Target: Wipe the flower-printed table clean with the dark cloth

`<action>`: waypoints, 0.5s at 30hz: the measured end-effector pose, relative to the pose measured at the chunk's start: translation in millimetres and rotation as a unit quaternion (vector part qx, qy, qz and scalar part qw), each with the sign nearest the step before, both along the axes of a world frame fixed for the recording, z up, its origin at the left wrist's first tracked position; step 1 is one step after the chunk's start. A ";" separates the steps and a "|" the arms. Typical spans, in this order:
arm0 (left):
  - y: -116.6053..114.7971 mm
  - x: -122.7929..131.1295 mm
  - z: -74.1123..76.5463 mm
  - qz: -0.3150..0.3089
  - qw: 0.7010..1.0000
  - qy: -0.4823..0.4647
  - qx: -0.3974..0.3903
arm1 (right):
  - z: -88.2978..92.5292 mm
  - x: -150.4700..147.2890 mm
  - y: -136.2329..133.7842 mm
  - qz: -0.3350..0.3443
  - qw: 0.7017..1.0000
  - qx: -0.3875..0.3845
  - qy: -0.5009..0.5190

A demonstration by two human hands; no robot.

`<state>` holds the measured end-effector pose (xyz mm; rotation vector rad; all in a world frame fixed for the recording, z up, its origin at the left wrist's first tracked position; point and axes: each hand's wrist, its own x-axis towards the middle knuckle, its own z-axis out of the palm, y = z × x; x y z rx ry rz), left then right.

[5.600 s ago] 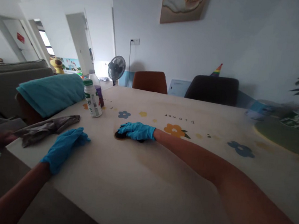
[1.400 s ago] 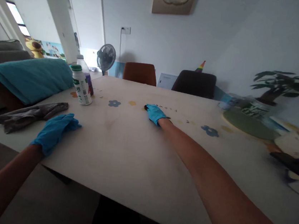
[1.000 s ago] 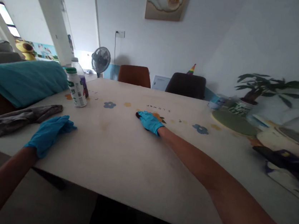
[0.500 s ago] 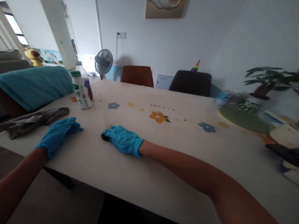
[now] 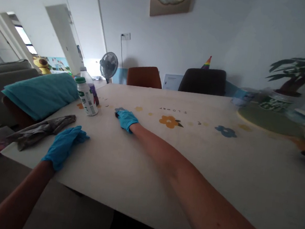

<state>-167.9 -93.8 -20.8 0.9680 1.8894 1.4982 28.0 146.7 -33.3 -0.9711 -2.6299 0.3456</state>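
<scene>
I am looking across a wide, pale table (image 5: 164,160) printed with small flowers, seen from its near edge. My right hand (image 5: 126,119), in a blue glove, is stretched far out, with the bare forearm lying diagonally over the tabletop. The hand rests palm down toward the far left part of the table, at a blue printed flower, its fingers bent close over the surface. I cannot tell whether anything is under the palm.

Just to its left, near the left edge, a white bottle (image 5: 87,101) with a green cap stands upright, apart from the glove. A second bottle (image 5: 92,92) with a purple label stands right behind it.

My left hand (image 5: 65,145), also gloved in blue, lies palm down by the near left corner, fingers loosely curled and gripping nothing. A crumpled grey cloth (image 5: 43,129) lies along the left edge just beside those fingertips, and they seem not to touch it. Past that edge a teal blanket (image 5: 40,94) is draped over a seat.

Plain tabletop runs wide between my two hands. It also opens to the right of my forearm, as far as a green mat (image 5: 270,120) and a blurred potted plant (image 5: 293,83) near the far right corner. A brown chair (image 5: 144,77) and a black chair (image 5: 203,81) stand against the far edge.
</scene>
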 end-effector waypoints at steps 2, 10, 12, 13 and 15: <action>-0.7 -1.2 -1.6 0.002 1.000 -0.003 0.002 | 1.8 23.8 20.4 -0.053 0.998 -0.013 -0.017; -1.6 -9.3 -6.5 0.004 1.000 -0.027 -0.014 | 9.3 166.0 77.2 -0.196 0.979 -0.040 -0.035; -1.4 -10.2 -6.5 0.004 1.000 -0.016 -0.024 | 11.5 201.4 80.1 -0.208 0.976 -0.047 -0.032; -1.5 -9.7 -6.0 0.005 1.000 -0.010 -0.029 | 12.6 218.2 79.8 -0.211 0.976 -0.051 -0.030; -2.4 -6.9 -3.8 0.005 0.999 0.000 -0.040 | 14.8 249.5 75.8 -0.214 0.975 -0.060 -0.022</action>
